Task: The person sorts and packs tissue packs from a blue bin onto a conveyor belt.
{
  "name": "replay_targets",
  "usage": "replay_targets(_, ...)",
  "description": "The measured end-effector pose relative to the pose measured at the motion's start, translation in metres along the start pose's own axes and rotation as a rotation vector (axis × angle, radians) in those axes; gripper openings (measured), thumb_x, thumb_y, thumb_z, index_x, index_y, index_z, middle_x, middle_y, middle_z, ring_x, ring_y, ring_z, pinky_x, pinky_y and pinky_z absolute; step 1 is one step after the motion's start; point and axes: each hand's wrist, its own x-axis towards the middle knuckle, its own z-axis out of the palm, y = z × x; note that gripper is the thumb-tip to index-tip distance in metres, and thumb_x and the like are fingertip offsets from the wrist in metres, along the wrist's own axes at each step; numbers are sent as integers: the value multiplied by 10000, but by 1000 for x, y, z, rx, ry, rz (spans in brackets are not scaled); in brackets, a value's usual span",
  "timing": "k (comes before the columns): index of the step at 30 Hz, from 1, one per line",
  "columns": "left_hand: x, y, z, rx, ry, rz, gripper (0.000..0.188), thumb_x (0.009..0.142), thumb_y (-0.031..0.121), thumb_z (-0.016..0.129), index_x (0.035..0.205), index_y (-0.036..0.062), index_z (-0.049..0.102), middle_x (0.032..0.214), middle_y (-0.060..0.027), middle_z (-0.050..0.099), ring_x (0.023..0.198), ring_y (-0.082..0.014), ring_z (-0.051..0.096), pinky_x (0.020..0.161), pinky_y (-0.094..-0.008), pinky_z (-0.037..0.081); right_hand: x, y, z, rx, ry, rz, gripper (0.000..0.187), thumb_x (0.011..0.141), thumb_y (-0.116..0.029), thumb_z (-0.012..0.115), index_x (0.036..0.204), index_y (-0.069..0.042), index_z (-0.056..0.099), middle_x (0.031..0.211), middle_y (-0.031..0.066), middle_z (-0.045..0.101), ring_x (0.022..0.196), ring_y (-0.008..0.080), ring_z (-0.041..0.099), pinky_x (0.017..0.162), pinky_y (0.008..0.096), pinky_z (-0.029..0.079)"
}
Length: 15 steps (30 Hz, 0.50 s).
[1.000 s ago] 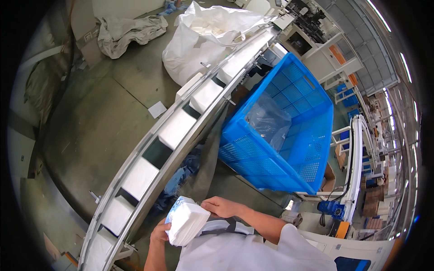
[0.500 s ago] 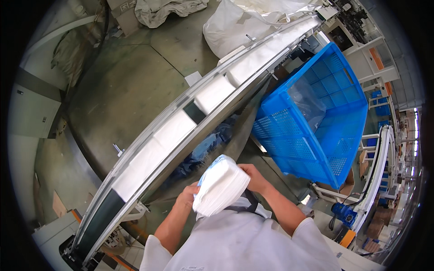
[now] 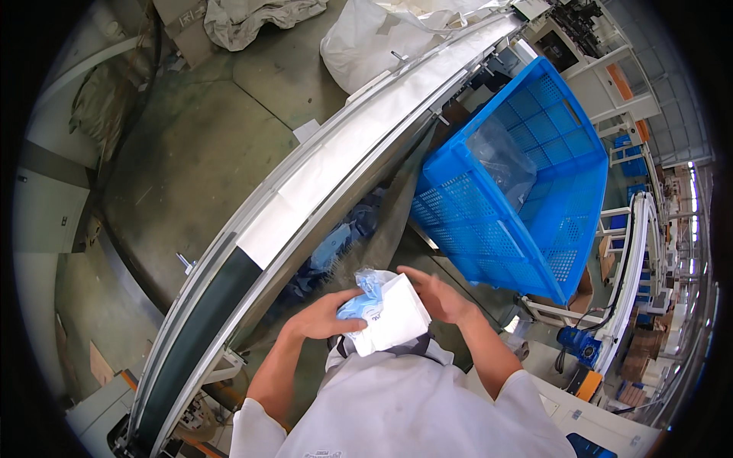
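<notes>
In front of my chest is a tissue pack, a white folded stack (image 3: 397, 314) with blue-printed clear film (image 3: 369, 287) bunched at its left end. My left hand (image 3: 328, 314) grips that wrapped end, its thumb lying over the film. Beside the stack's right edge, my right hand (image 3: 444, 298) has its fingers stretched out and holds nothing, slightly smeared by motion. Beyond both hands runs a narrow conveyor (image 3: 200, 336) with metal side rails. White flat stacks (image 3: 328, 172) lie along its upper stretch, while dark green belt shows at the lower left.
A large blue perforated crate (image 3: 489, 229) stands tilted at the right, with clear plastic film (image 3: 500, 164) inside. Blue-and-white film scraps (image 3: 332, 248) lie under the conveyor. Behind it is a big white sack (image 3: 366, 38). A blue motor (image 3: 578, 345) sits at the lower right.
The tissue pack has turned, bringing its blue film into view. My right hand has come off it. White stacks have travelled up the conveyor, baring more belt at the lower left.
</notes>
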Motion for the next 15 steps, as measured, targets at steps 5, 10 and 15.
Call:
replay_targets(5, 7, 8, -5, 226, 231, 126, 645, 762, 243, 742, 1296, -20, 494, 1234, -188, 551, 1159, -285, 525, 991, -350, 400, -5, -24, 27, -814, 180, -207, 1016, 705, -141, 807, 1496, -78, 174, 1339, 190, 467, 1188, 259, 492, 1028, 358, 360)
replay_targets(10, 22, -52, -33, 323, 674, 143, 517, 760, 142, 697, 1227, -21, 545, 1195, -172, 574, 1063, -327, 586, 928, -364, 449, -12, -22, 2, -737, 429, -387, 1081, 623, -57, 847, 1488, -66, 199, 1355, 179, 457, 1242, 246, 465, 1048, 350, 337)
replay_targets(15, 96, -167, -36, 834, 799, -4, 647, 803, 214, 646, 1354, -24, 404, 1386, -235, 388, 1283, -438, 354, 1077, -488, 291, -24, -25, 2, -778, 480, -418, 1057, 603, -59, 840, 1469, -39, 235, 1375, 162, 441, 1280, 253, 433, 1070, 363, 313)
